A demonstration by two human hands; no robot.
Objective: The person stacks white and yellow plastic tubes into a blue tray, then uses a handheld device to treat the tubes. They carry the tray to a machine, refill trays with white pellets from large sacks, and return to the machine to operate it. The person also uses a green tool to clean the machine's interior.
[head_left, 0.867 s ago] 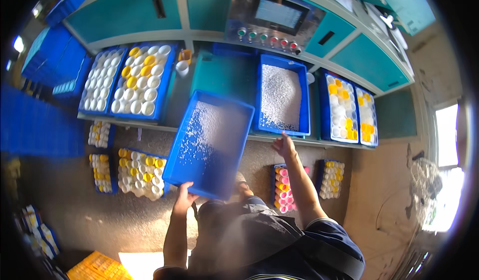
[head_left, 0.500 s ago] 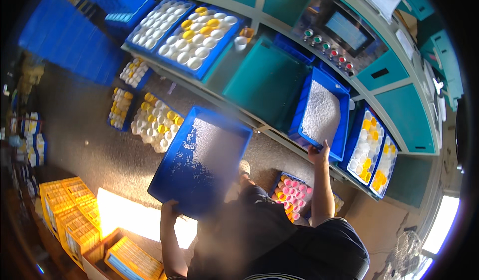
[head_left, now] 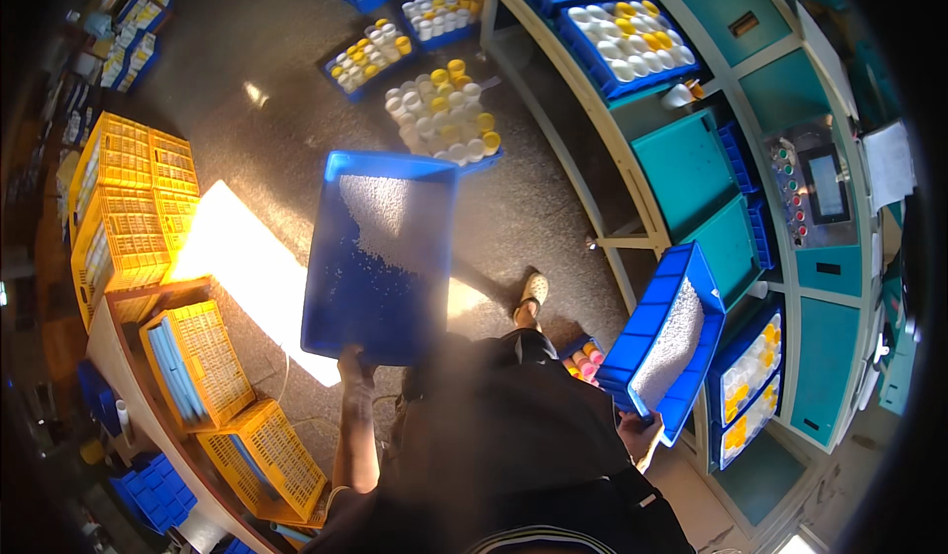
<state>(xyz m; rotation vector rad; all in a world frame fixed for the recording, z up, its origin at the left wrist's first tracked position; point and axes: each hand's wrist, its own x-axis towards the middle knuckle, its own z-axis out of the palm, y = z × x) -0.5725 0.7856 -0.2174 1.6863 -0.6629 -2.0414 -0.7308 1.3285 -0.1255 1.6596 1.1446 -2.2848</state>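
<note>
My left hand (head_left: 356,364) is closed on the near edge of a shallow blue plastic tray (head_left: 346,302) held above the floor. Small white pellets (head_left: 380,203) lie in its far part and thin out toward the near side. My right hand (head_left: 642,435) grips the near end of a deeper blue plastic bin (head_left: 637,337) by the workbench edge. This bin leans to one side, with a thick layer of white pellets (head_left: 679,342) in it. Both hands' fingers are partly hidden by the containers.
Teal machine benches (head_left: 681,174) run along the right, with a control panel (head_left: 820,189). Trays of white and yellow cups (head_left: 632,42) stand on them; more cups (head_left: 444,115) sit on the floor. Yellow crates (head_left: 202,361) are at left. A shoe (head_left: 533,289) shows below.
My view has turned, bringing the yellow crates closer and shifting the bench rightward. The right bin has drawn toward me and tilted. The left tray has swung straighter. Both hands keep their holds.
</note>
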